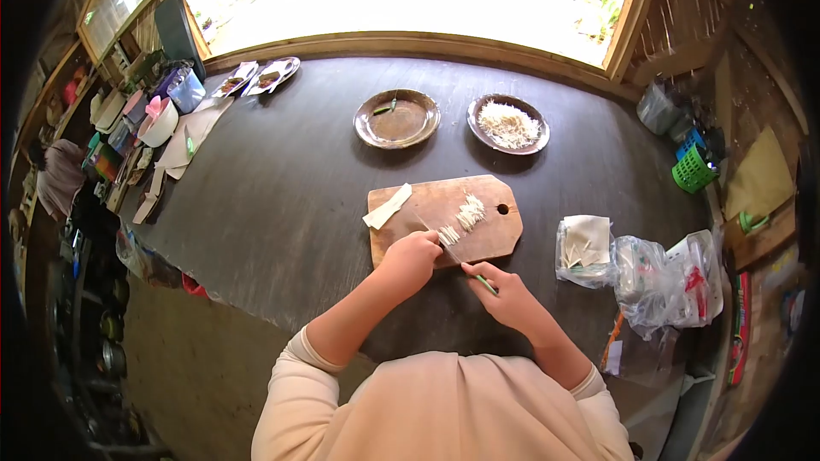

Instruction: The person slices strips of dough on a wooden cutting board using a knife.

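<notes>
A wooden cutting board (400, 241) with a hole near its right end lies on the dark table. My right hand (511, 299) is closed round the green handle of a knife (487, 285), whose thin blade slants across the board. My left hand (410, 259) is closed at the board's near edge, its fingertips beside the blade, pressing on white strips (448, 235); the part under the fingers is hidden. A loose pile of short cut white pieces (470, 212) lies farther right. Flat pale slabs (388, 207) rest at the board's left corner.
Beyond the board stand a brown plate (397, 137) holding a small green-handled tool and a second plate (472, 126) heaped with white shreds. Plastic bags (662, 282) lie at right, near a green basket (694, 171). Two small dishes (282, 73) and a white bowl (158, 130) are at left.
</notes>
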Action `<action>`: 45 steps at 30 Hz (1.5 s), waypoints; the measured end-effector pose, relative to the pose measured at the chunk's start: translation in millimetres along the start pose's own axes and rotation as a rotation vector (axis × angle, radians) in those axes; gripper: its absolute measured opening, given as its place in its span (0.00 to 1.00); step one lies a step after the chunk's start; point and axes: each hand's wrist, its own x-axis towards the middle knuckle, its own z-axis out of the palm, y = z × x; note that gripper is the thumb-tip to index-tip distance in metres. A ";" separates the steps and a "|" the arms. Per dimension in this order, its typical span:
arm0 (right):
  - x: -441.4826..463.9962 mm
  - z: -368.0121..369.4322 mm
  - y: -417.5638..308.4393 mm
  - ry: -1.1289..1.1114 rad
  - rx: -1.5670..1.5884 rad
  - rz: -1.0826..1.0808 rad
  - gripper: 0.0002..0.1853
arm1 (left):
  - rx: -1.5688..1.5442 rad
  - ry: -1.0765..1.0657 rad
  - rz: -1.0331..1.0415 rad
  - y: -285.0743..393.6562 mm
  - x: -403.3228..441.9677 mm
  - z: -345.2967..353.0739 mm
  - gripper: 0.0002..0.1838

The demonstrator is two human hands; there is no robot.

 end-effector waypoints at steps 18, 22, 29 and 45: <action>-0.7 1.8 4.0 0.002 -0.014 -0.002 0.14 | 0.001 -0.015 -0.040 5.6 -1.1 -3.5 0.08; 2.4 6.0 8.4 0.018 -0.037 -0.027 0.14 | 0.020 0.022 0.006 -0.8 -1.3 2.9 0.06; -2.9 -1.0 -0.4 -0.037 0.019 0.086 0.15 | 0.040 -0.045 0.002 3.0 -1.8 -4.2 0.07; 1.8 9.7 1.7 0.008 -0.037 -0.029 0.15 | -0.026 -0.021 -0.016 0.4 -2.3 -1.3 0.07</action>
